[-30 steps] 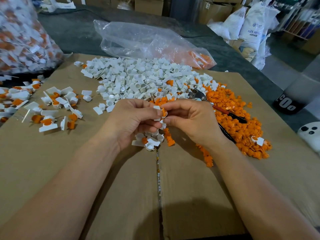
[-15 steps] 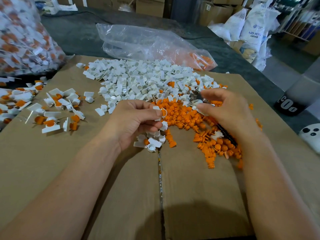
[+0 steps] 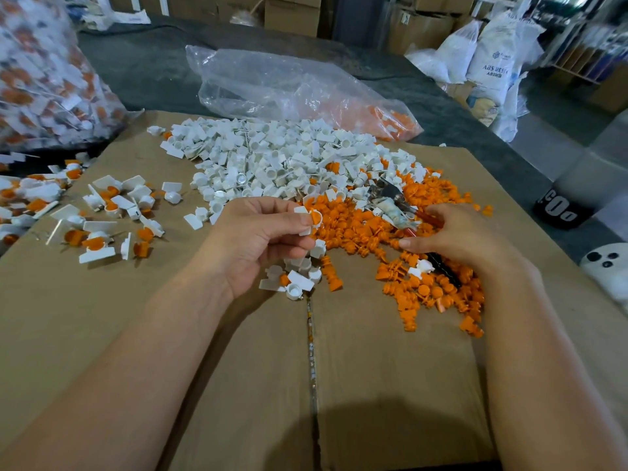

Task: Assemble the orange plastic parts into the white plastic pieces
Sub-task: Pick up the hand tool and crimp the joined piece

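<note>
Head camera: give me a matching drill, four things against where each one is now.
1 loose white pieces
2 orange parts
3 clear bag
4 fitted piece

A pinched in the left hand
B heaped around the right hand
C beyond the cardboard's far edge
D heaped on the cardboard's far middle

Pairs: 1-D, 2-B, 3-C, 4-A

Even, soft indoor light, a head shadow on the cardboard (image 3: 390,433), edges bent and blurred.

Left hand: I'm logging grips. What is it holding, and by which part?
A white piece with an orange part in it, pinched by its white side.
</note>
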Available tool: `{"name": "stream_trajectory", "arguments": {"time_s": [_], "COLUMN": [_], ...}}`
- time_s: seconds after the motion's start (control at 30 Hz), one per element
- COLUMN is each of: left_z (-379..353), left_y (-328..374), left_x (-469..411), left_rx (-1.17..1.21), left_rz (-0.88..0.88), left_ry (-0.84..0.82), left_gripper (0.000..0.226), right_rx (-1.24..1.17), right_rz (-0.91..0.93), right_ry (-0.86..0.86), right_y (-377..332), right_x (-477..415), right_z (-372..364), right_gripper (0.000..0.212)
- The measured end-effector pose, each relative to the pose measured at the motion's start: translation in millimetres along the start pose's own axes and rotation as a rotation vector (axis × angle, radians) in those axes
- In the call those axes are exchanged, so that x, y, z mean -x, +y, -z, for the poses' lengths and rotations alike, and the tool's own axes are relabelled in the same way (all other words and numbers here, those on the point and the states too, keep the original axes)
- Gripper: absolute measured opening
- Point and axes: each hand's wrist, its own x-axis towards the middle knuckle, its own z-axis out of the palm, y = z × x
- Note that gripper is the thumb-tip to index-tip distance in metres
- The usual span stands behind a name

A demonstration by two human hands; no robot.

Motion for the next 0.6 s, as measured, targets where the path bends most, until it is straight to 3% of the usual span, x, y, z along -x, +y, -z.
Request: {"name": "stream_trajectory", "arguments": {"time_s": [0.23,0.4,0.6], "left_z": [0,0,2], "left_y": [-2,-3,-3], "left_x": [0,-2,-3], "left_rx": [-0.034,-0.055,-0.034], "left_rz": [-0.031,-0.041,-0.062], "left_ry": [0.056,0.101,0.095], "left_gripper": [0.014,0.012,0.011], "right_rx": [-0.079,-0.116,-0.303], "right_rz": [-0.021,-0.001,0.118], "right_ry": [0.057,0.197,0.41], "right_y": [-5,-8,-9], "right_x": [1,2,17], "right_z": [-4,-2,9], "right_gripper": [0.067,0.045,0.048]}}
